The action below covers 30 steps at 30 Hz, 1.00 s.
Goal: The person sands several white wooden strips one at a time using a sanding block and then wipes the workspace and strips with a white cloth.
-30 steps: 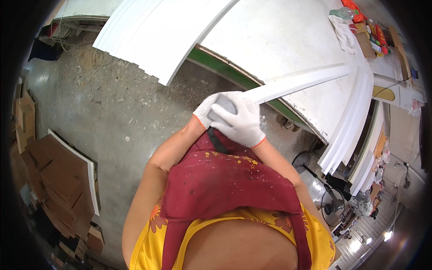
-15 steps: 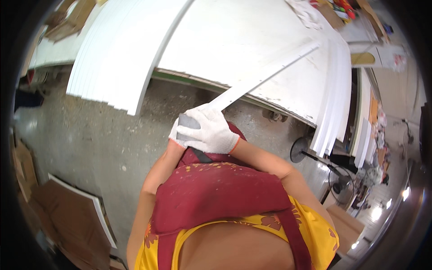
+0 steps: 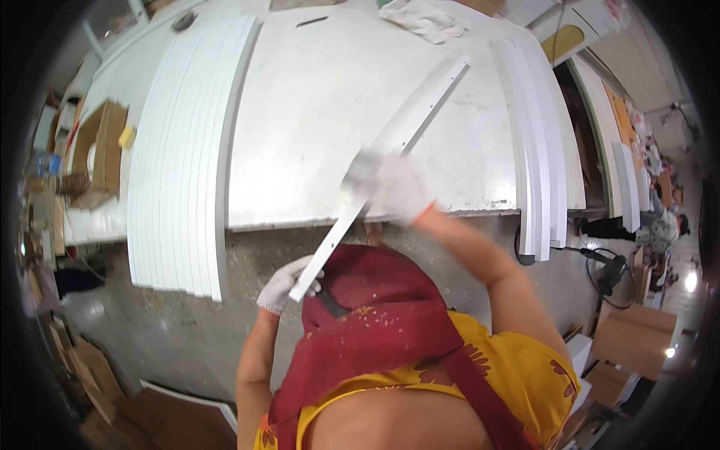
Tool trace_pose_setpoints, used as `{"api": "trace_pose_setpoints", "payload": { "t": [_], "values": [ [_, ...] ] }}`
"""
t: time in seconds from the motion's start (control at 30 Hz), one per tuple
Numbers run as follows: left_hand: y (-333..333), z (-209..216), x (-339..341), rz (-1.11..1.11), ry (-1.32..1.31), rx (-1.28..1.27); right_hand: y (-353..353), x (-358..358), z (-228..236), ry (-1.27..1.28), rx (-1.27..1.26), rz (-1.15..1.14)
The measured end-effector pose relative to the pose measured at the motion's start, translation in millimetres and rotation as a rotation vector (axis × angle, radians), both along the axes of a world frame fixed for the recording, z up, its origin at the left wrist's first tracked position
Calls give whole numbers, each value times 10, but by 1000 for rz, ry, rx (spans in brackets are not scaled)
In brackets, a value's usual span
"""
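A long narrow white strip (image 3: 327, 244) with small dark holes slants from near my waist up across the white table. My left hand (image 3: 286, 286), in a white knit glove, is closed around its near end, just off the table's front edge. Farther up, my right hand (image 3: 399, 189), gloved too and smeared by motion, presses a grey sanding pad (image 3: 363, 168) against the strip. The pad is blurred, and the right fingers are hard to make out singly. The strip's far end lies on the table.
Several white boards (image 3: 184, 150) lie side by side on the left, overhanging the front edge of the table (image 3: 300, 112). More white strips (image 3: 536, 165) overhang at the right. A white cloth (image 3: 424, 20) and a dark pen-like stick (image 3: 312, 22) lie at the back. Left stands a cardboard box (image 3: 109, 154).
My right hand has moved with the grey pad up along the strip, away from my left hand. My left hand has come lower, still on the near end. The view has shifted.
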<state>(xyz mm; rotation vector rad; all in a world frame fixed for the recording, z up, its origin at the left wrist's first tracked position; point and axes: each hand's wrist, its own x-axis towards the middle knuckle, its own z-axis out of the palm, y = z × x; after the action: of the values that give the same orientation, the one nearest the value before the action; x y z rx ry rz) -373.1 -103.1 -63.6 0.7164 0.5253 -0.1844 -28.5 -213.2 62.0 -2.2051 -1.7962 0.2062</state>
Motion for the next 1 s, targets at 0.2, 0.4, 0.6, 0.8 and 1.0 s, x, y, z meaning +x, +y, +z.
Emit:
{"api": "trace_pose_setpoints", "payload": {
  "t": [0.2,0.4,0.6,0.8,1.0],
  "values": [
    [-60,602,449,-329,103,689,-222,-683,-153,87,357,295],
    [-174,657,428,-317,230,858,16,1610,-227,-170,8,-158],
    [-148,723,412,-330,320,812,457,3716,-343,-471,-106,-683],
    [-155,708,374,-343,365,750,458,4631,-214,-218,-236,-844],
    [-13,552,224,-275,291,155,205,4437,-489,99,252,-716]
  ]
}}
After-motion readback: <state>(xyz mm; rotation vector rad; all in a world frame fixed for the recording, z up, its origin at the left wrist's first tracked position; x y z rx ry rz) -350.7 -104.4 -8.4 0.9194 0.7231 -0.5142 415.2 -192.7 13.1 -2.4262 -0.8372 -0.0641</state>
